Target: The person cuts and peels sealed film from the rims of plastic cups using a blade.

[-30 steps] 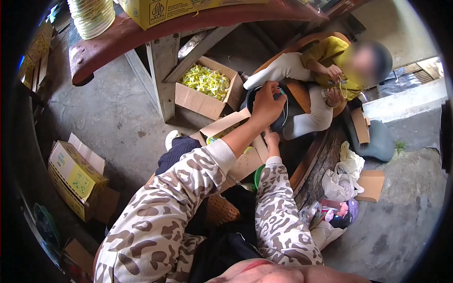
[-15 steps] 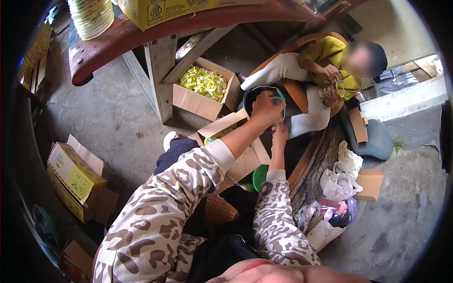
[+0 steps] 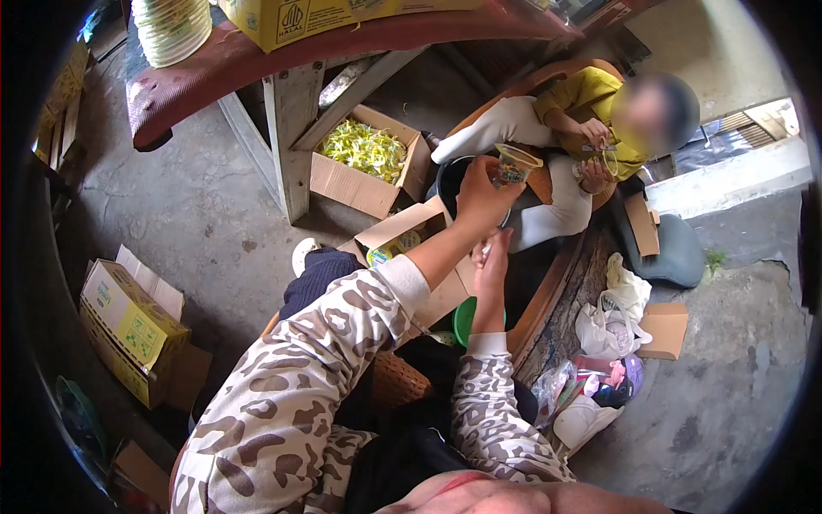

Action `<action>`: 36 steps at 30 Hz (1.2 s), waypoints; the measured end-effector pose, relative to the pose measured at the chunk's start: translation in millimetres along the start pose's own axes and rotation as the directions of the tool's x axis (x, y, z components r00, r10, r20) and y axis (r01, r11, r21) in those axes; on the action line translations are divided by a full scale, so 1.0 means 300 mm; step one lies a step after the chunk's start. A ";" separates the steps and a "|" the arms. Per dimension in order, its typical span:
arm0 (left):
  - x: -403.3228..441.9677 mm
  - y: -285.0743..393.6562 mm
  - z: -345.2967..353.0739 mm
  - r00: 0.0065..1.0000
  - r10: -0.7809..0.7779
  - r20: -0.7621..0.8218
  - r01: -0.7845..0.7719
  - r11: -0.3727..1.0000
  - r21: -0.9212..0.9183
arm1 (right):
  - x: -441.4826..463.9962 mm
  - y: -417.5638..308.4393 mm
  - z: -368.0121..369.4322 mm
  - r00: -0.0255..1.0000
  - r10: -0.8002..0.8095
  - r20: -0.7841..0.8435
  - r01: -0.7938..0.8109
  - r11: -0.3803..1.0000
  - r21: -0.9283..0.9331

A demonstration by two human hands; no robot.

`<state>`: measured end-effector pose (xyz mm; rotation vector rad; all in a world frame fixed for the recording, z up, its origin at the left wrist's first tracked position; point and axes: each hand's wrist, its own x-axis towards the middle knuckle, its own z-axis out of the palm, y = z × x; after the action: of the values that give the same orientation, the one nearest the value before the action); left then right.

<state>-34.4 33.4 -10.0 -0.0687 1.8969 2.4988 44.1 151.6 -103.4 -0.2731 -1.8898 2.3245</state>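
Observation:
My left hand is closed around a clear plastic cup with a printed side, held tilted above a dark bucket. Just below it, my right hand has its fingers curled together. Something small and pale may be between them, but I cannot make it out. Under my left forearm sits an open cardboard box with yellow-printed round cups inside. A green round container lies beside my right wrist.
Opposite sits a person in a yellow top, handling a small item. A carton of yellow strips stands by the table leg. Stacked cups rest on the red tabletop. Bags lie at right, a yellow carton at left.
My left hand has turned and lifted the cup, which now shows more clearly above the bucket. My right hand has drawn slightly down and left, away from the cup.

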 end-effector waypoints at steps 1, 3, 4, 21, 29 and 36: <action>-0.006 0.011 -0.002 1.000 0.028 -0.015 -0.027 0.999 0.028 | -0.003 0.042 -0.010 1.000 0.002 0.003 -0.002 1.000 -0.002; -0.009 0.017 0.001 0.998 0.055 -0.032 -0.053 0.997 0.055 | -0.027 0.139 0.007 0.938 0.336 -0.090 -0.348 0.913 -0.216; -0.005 0.007 0.011 0.998 0.061 -0.019 -0.060 0.998 0.003 | -0.036 0.212 0.004 0.910 0.413 -0.047 -0.407 0.865 -0.293; -0.032 0.063 0.016 1.000 0.006 0.008 -0.005 0.991 -0.135 | 0.431 0.379 0.349 0.945 0.314 0.090 -0.274 0.913 -0.303; -0.024 0.080 0.004 0.998 0.050 -0.047 -0.052 0.998 -0.036 | 0.323 0.417 0.181 0.934 0.308 0.181 -0.130 0.765 -0.630; -0.015 0.061 -0.007 0.998 0.030 -0.062 -0.036 0.994 -0.099 | 0.056 0.501 -0.297 0.863 0.483 0.146 -0.497 0.864 0.077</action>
<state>-30.3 26.6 7.3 -0.1161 1.8073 2.6418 49.1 209.3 -269.0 -0.6899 -1.9071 2.8189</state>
